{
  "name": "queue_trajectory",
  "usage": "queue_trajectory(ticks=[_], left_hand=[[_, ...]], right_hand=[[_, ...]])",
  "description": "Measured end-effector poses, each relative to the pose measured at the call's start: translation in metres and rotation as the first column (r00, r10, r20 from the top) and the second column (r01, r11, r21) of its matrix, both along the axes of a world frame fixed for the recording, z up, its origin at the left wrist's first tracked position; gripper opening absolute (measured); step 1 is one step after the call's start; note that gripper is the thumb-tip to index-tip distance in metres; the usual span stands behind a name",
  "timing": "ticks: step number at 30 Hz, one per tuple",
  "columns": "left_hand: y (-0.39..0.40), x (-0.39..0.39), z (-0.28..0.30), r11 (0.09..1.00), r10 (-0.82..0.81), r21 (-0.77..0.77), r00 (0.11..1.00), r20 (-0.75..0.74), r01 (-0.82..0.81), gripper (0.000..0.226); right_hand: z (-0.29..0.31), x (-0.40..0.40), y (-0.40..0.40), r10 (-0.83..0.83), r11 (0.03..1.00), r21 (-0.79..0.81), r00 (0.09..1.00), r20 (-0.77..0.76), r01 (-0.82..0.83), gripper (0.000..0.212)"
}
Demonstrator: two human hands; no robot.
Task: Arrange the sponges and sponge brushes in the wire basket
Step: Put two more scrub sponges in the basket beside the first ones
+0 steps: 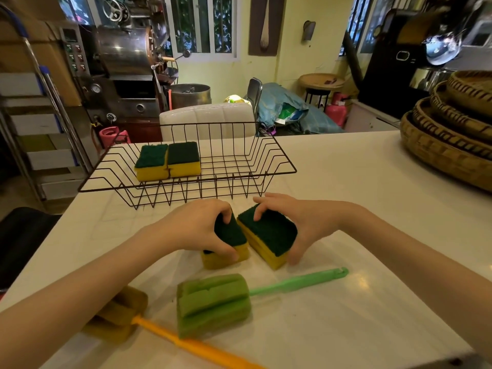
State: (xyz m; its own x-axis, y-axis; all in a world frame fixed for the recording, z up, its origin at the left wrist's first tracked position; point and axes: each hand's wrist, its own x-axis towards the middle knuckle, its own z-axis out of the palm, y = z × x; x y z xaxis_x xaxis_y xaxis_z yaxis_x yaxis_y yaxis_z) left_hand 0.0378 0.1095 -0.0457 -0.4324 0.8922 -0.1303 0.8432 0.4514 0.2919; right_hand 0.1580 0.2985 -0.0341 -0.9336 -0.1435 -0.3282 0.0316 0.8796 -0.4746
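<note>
A dark wire basket [279, 166] stands on the white table, with two yellow sponges with green scouring tops [168, 161] side by side in its left half. In front of it, my left hand [194, 227] grips one yellow-and-green sponge [230, 235], and my right hand [306, 222] grips another [269, 235]; both sponges look tilted, low over the table. Closer to me lie a green sponge brush [213, 302] with its handle pointing right and an orange sponge brush [186, 344], its head partly hidden under my left forearm.
Stacked woven baskets [452, 134] fill the table's right edge. A white padded chair [207, 121] stands behind the wire basket. A metal machine and a ladder are at the far left, beyond the table.
</note>
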Motion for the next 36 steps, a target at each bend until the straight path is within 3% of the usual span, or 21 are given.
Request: queue_trajectory(ticks=[5, 12, 17, 22, 26, 30, 36], left_hand=[[-0.006, -0.002, 0.006, 0.999, -0.029, -0.047, 0.999, -0.040, 0.028, 0.058], [-0.003, 0.000, 0.014, 1.000, -0.023, 0.016, 1.000, 0.018, 0.022, 0.047], [-0.008, -0.016, 0.051, 0.994, -0.077, 0.083, 0.993, 0.091, 0.069, 0.041], [-0.007, -0.048, 0.097, 0.968, -0.089, 0.246, 0.976, 0.197, 0.038, 0.042], [0.017, -0.083, 0.113, 0.940, -0.077, 0.339, 0.994, 0.077, 0.047, 0.041], [0.050, -0.120, 0.101, 0.934, -0.058, 0.349, 0.997, -0.052, 0.073, 0.044], [0.094, -0.168, 0.054, 0.944, -0.048, 0.327, 0.999, 0.018, 0.040, 0.044]], right_hand=[[0.015, -0.013, -0.004, -0.001, 0.999, 0.047, 0.988, 0.157, -0.006, 0.072], [0.022, -0.021, -0.005, 0.052, 0.991, 0.126, 0.995, -0.090, -0.041, 0.059], [0.059, -0.027, 0.004, 0.057, 0.996, 0.079, 0.992, -0.110, -0.049, 0.055], [0.102, -0.045, 0.025, 0.025, 1.000, 0.013, 0.982, -0.185, -0.023, 0.055], [0.118, -0.078, 0.044, -0.058, 0.998, 0.004, 0.956, -0.289, 0.061, 0.053], [0.107, -0.117, 0.064, -0.105, 0.984, 0.096, 0.924, -0.367, 0.150, 0.055], [0.075, -0.162, 0.089, -0.117, 0.954, 0.203, 0.900, -0.420, 0.219, 0.066]])
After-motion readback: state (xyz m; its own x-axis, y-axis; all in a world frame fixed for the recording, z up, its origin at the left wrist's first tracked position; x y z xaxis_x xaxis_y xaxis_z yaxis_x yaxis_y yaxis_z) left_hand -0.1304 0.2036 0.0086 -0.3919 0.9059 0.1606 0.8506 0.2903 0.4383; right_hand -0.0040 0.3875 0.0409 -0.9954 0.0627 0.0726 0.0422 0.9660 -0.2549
